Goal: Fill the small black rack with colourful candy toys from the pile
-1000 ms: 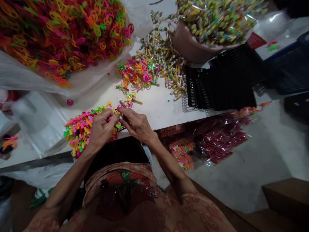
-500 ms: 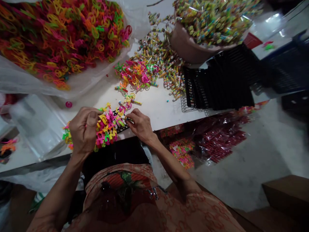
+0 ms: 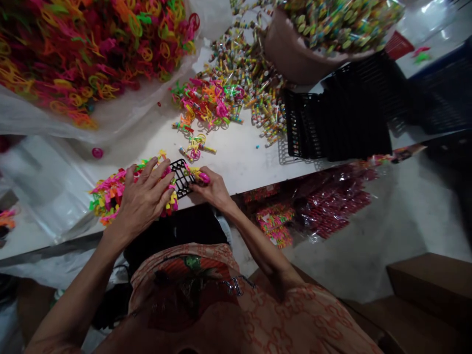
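My left hand point(image 3: 145, 199) lies spread, fingers stretched, over a dense row of small coloured plastic pieces point(image 3: 110, 191). These pink, yellow, green and orange pieces sit on a black plastic grid rack point(image 3: 180, 187) at the table's front edge. The rack's right end shows bare openings. There my right hand point(image 3: 216, 189) pinches a small yellow and pink plastic piece point(image 3: 202, 177) between thumb and fingers, just over the rack. Beyond it, a few loose yellow and pink pieces and candy-like tubes point(image 3: 197, 147) lie on the white table point(image 3: 236, 162).
A big clear bag of coloured plastic pieces point(image 3: 92, 59) fills the back left. Patterned small tubes point(image 3: 243, 64) are heaped beside a full basin point(image 3: 295, 54). Stacked black racks point(image 3: 342, 113) stand right. Below lie wrapped red packs point(image 3: 328, 206); cardboard boxes point(image 3: 431, 280) are lower right.
My left hand has opened from a curled grip and flattened over the pieces. My right hand now holds a yellow and pink piece, and more of the bare rack shows.
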Motion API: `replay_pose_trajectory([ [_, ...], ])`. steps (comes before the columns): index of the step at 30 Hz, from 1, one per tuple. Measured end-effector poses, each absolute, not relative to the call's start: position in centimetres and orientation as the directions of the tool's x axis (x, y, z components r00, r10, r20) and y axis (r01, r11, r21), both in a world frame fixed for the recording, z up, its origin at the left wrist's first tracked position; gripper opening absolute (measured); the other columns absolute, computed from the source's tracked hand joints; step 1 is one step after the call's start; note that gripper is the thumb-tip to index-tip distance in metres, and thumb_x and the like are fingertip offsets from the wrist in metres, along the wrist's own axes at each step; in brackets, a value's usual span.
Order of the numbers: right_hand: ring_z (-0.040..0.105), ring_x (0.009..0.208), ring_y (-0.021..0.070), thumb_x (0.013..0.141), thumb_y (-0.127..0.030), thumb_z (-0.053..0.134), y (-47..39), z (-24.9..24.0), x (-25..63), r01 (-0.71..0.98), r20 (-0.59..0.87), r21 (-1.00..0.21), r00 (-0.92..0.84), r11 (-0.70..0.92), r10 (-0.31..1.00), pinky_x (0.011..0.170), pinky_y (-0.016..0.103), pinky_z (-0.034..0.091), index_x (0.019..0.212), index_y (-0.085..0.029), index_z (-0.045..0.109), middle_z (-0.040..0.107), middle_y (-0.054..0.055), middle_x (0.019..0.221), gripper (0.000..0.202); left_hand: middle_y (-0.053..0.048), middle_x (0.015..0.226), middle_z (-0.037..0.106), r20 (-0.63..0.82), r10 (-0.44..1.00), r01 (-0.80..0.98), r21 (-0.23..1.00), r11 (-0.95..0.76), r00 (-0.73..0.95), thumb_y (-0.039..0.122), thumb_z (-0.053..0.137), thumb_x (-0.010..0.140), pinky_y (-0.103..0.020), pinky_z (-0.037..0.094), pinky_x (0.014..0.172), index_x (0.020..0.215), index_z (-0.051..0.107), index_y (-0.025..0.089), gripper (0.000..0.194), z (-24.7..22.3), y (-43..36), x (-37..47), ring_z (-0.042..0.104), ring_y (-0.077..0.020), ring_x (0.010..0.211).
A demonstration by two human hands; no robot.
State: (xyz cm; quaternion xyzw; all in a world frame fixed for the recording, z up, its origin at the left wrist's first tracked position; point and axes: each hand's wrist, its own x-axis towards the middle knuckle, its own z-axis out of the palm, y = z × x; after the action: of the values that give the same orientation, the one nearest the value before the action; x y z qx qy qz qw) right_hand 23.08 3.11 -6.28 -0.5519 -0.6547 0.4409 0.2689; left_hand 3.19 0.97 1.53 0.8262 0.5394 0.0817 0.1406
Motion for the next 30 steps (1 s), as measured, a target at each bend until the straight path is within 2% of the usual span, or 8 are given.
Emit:
replay_pose_trajectory([
  [4, 0.056, 0.081, 0.0160, 0.083, -0.024, 0.062, 2.6, -6.6, 21.5, 0.468, -0.069, -0.880, -0.307, 0.087, 0.949, 0.076, 0.027, 0.044, 0.074, -0.020, 0.054, 0.057, 0.001, 0.082, 0.012, -0.007, 0.150, 0.047, -0.022, 0.902, 0.856, 0.325, -0.402, 0.431, 0.035, 0.039, 0.097, -0.056, 0.018, 0.115, 0.126, 0.056, 0.027, 0.035, 1.3, 1.1, 2.9, 0.037, -0.0298, 0.142],
  [8, 0.058, 0.079, 0.0155, 0.084, -0.021, 0.059, 2.3, -7.0, 20.3, 0.469, -0.098, -0.878, -0.373, 0.096, 0.923, 0.072, 0.026, 0.044, 0.079, -0.018, 0.058, 0.060, 0.002, 0.083, 0.006, -0.006, 0.150, 0.047, -0.003, 0.909, 0.859, 0.329, -0.392, 0.416, 0.033, 0.039, 0.097, -0.055, 0.015, 0.117, 0.132, 0.053, 0.030, 0.038, 0.9, 1.0, 2.9, 0.037, -0.0284, 0.142],
  [12, 0.059, 0.081, 0.0171, 0.088, -0.020, 0.053, 2.4, -6.6, 20.4, 0.612, -0.149, -0.773, -0.428, 0.165, 0.891, 0.071, 0.026, 0.044, 0.082, -0.017, 0.060, 0.063, 0.005, 0.089, 0.009, -0.006, 0.150, 0.047, 0.012, 0.909, 0.861, 0.314, -0.400, 0.417, 0.035, 0.040, 0.097, -0.055, 0.013, 0.117, 0.139, 0.047, 0.030, 0.043, 0.7, 0.8, 3.0, 0.036, -0.0283, 0.143],
  [19, 0.065, 0.090, 0.0229, 0.091, -0.014, 0.045, 1.3, -4.3, 19.3, 0.803, -0.353, -0.482, -0.543, 0.349, 0.762, 0.070, 0.033, 0.049, 0.117, -0.012, 0.057, 0.057, 0.020, 0.128, 0.029, -0.001, 0.155, 0.041, -0.028, 0.880, 0.844, 0.299, -0.445, 0.474, 0.038, 0.044, 0.096, -0.062, 0.008, 0.116, 0.134, 0.051, 0.040, 0.039, 0.6, 0.6, 3.3, 0.027, -0.0321, 0.147],
  [23, 0.064, 0.096, 0.0229, 0.090, -0.015, 0.048, 3.3, -3.7, 19.9, 0.764, -0.349, -0.515, -0.601, 0.389, 0.719, 0.077, 0.033, 0.051, 0.110, -0.016, 0.061, 0.063, 0.014, 0.119, 0.024, -0.002, 0.153, 0.044, -0.005, 0.883, 0.842, 0.304, -0.445, 0.469, 0.036, 0.043, 0.096, -0.062, 0.009, 0.116, 0.134, 0.052, 0.040, 0.039, 0.4, 0.5, 3.1, 0.028, -0.0325, 0.146],
  [25, 0.063, 0.101, 0.0229, 0.089, -0.016, 0.051, 5.7, -3.4, 21.2, 0.790, -0.326, -0.496, -0.554, 0.361, 0.766, 0.081, 0.032, 0.049, 0.108, -0.018, 0.062, 0.065, 0.011, 0.115, 0.022, -0.002, 0.152, 0.045, -0.006, 0.873, 0.834, 0.297, -0.464, 0.488, 0.036, 0.042, 0.096, -0.062, 0.010, 0.116, 0.135, 0.050, 0.039, 0.040, 0.5, 0.5, 2.9, 0.029, -0.0322, 0.146],
  [28, 0.063, 0.102, 0.0254, 0.091, -0.014, 0.044, 9.5, -2.7, 23.3, 0.922, -0.286, -0.334, -0.296, 0.194, 0.911, 0.081, 0.036, 0.048, 0.110, -0.016, 0.061, 0.059, 0.016, 0.124, 0.026, -0.006, 0.150, 0.047, 0.038, 0.864, 0.824, 0.283, -0.491, 0.502, 0.036, 0.039, 0.097, -0.063, 0.013, 0.114, 0.134, 0.052, 0.035, 0.040, 0.8, 0.8, 3.0, 0.034, -0.0336, 0.143],
  [30, 0.063, 0.102, 0.0264, 0.091, -0.011, 0.040, 11.0, -2.3, 24.4, 0.956, -0.281, -0.259, -0.214, 0.141, 0.935, 0.082, 0.037, 0.047, 0.110, -0.015, 0.061, 0.057, 0.017, 0.125, 0.029, -0.007, 0.150, 0.047, 0.074, 0.875, 0.829, 0.290, -0.478, 0.479, 0.037, 0.039, 0.097, -0.063, 0.013, 0.114, 0.133, 0.053, 0.035, 0.039, 1.1, 1.4, 3.1, 0.038, -0.0334, 0.141],
])
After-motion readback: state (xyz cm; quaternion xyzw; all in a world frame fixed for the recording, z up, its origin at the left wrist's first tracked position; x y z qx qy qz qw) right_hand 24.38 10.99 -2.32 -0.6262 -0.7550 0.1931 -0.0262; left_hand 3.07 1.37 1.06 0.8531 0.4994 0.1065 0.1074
